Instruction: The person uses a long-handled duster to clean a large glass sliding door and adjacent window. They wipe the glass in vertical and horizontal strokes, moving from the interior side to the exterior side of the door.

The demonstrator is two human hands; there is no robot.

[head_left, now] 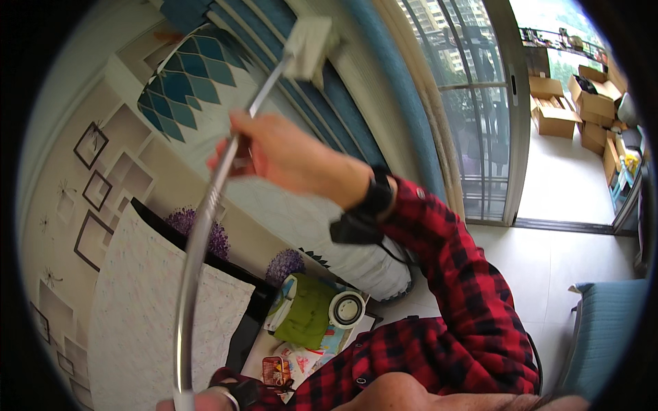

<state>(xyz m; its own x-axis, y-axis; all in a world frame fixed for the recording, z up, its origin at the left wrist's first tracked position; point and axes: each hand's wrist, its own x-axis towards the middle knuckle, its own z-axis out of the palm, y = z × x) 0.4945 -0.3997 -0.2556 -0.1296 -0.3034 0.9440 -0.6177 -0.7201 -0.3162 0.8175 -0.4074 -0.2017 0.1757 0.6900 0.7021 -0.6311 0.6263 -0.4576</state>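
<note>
Slanting up through the view is a long metal pole point(198, 241), with a white flat head point(308, 49), like a mop's, at its far end. My right hand point(272, 149) grips the upper part of the shaft, its fingers curled around it. Down at the lower edge, my left hand point(203, 400) holds the near end and is partly cut off by the picture's rim. The white head is blurred and lies in front of the blue and beige curtains point(360, 133); I cannot tell whether it touches them.
Beside the curtain stands a tall rounded thing under a patterned cloth cover point(303, 221). A pale cloth point(149, 277) drapes over a black flat screen. Below are a green cloth point(303, 313) and a red basket point(276, 371). Cardboard boxes point(552, 115) stand beyond the sliding door point(516, 97).
</note>
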